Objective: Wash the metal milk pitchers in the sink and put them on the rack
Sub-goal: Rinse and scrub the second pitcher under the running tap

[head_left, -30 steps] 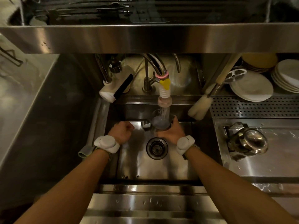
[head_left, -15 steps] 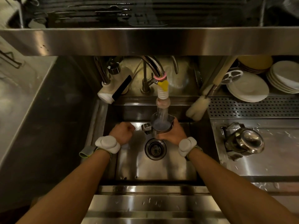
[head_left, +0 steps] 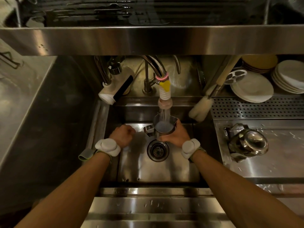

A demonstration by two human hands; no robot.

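Head view, right hand [head_left: 175, 135] fingers curled round a shiny cylindrical metal pitcher [head_left: 162, 126] near the back wall of the steel sink [head_left: 158, 168], under the ribbed faucet nozzle [head_left: 165, 96] streaming water, left hand [head_left: 122, 135] a closed empty fist, second rounded pitcher [head_left: 248, 143] on the wet right drainboard.

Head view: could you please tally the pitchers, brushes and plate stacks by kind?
Pitchers: 2
Brushes: 1
Plate stacks: 3
Total: 6
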